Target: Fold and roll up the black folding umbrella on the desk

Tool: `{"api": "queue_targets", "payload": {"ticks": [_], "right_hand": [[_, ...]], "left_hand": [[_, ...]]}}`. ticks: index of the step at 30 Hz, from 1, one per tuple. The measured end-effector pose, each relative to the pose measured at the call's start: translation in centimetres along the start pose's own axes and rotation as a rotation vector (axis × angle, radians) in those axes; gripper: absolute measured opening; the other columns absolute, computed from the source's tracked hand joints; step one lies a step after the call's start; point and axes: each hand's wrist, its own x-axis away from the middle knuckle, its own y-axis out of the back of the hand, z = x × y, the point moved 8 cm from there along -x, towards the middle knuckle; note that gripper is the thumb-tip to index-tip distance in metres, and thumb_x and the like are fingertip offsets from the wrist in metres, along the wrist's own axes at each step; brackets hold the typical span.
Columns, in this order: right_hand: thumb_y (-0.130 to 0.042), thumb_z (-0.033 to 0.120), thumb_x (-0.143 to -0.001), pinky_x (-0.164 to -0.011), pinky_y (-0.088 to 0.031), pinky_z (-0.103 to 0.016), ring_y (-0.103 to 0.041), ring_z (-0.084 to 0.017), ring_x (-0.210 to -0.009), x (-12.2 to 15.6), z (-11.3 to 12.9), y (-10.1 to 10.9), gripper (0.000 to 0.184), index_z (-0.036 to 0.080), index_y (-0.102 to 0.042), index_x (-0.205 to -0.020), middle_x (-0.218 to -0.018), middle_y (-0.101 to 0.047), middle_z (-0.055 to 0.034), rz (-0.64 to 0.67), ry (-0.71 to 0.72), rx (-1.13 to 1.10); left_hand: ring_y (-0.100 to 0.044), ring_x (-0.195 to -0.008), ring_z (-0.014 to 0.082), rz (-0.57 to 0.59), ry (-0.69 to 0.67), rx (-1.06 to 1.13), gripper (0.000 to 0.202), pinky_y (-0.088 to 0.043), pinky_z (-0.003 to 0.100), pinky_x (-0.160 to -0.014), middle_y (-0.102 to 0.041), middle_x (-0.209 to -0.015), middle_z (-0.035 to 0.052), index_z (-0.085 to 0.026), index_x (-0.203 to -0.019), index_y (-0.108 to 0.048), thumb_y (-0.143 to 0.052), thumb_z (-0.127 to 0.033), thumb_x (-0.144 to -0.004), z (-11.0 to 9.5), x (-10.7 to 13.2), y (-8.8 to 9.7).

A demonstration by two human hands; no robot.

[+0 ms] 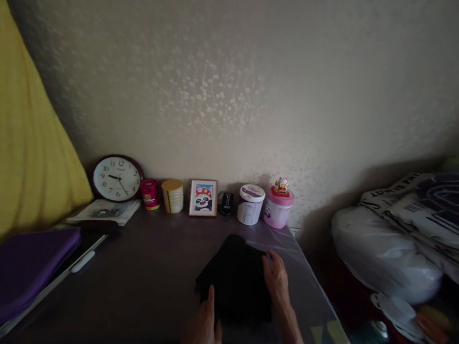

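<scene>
A folded black cloth (235,278) lies on the dark tabletop (145,282) in front of me. My left hand (202,333) rests at its near left edge with the fingers stretched out flat, the index finger on the cloth. My right hand (275,279) lies on the cloth's right edge, fingers extended and pressing down on it. Neither hand holds anything.
Along the wall stand a round clock (116,178), a red tin (150,194), a yellow tin (172,195), a framed panda picture (203,197), a white tub (250,204) and a pink tub (278,206). A purple folder (15,272) lies left; bundled bedding (402,244) sits right.
</scene>
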Motion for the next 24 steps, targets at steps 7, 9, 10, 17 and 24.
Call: {"api": "queue_targets", "payload": {"ticks": [7, 9, 10, 17, 24], "right_hand": [[-0.043, 0.049, -0.075, -0.079, -0.047, -0.034, -0.061, -0.024, -0.091, 5.1, -2.1, 1.4, 0.05, 0.013, -0.055, -0.107, -0.098, -0.065, -0.012, 0.188, -0.303, -0.152], [-0.043, 0.05, -0.076, -0.075, -0.048, -0.032, -0.062, -0.023, -0.087, 5.5, -1.1, 1.6, 0.048, 0.016, -0.055, -0.108, -0.093, -0.066, -0.009, 0.209, -0.28, -0.144], [-0.043, 0.05, -0.076, -0.072, -0.048, -0.032, -0.063, -0.023, -0.084, 5.6, -0.7, 1.8, 0.048, 0.017, -0.055, -0.109, -0.09, -0.067, -0.0078, 0.208, -0.267, -0.115], [-0.048, 0.047, -0.075, -0.067, -0.047, -0.032, -0.064, -0.025, -0.084, 7.1, 0.4, 2.2, 0.046, 0.02, -0.053, -0.111, -0.087, -0.068, -0.0079, 0.219, -0.21, 0.111], [-0.045, 0.044, -0.076, -0.075, -0.047, -0.033, -0.062, -0.026, -0.092, 7.6, 1.4, 1.1, 0.047, 0.013, -0.053, -0.11, -0.096, -0.066, -0.0121, 0.294, -0.214, 0.088]], "left_hand": [[-0.055, -0.098, 0.018, -0.015, 0.003, -0.004, 0.066, -0.041, 0.026, -0.081, -0.049, -0.123, 0.0155, -0.004, -0.138, -0.004, -0.033, -0.018, -0.081, -0.3, 0.1, 0.3], [-0.056, -0.096, 0.0183, -0.019, 0.005, -0.015, 0.065, -0.041, 0.026, -0.08, -0.051, -0.12, 0.0157, -0.004, -0.138, -0.005, -0.034, -0.018, -0.081, -0.4, 0.2, 0.5], [-0.056, -0.097, 0.0183, -0.024, 0.004, -0.015, 0.065, -0.041, 0.026, -0.081, -0.051, -0.12, 0.0156, -0.004, -0.138, -0.005, -0.034, -0.018, -0.081, -0.4, 0.2, 0.5], [-0.055, -0.099, 0.0174, -0.039, 0.009, 0.018, 0.064, -0.041, 0.024, -0.081, -0.047, -0.125, 0.0159, -0.005, -0.138, -0.006, -0.034, -0.019, -0.082, -0.2, 0.2, 0.3], [-0.053, -0.102, 0.0184, -0.041, 0.006, 0.039, 0.065, -0.04, 0.024, -0.082, -0.046, -0.127, 0.0166, -0.005, -0.139, -0.006, -0.034, -0.02, -0.082, -0.1, 0.3, 0.4]]}}
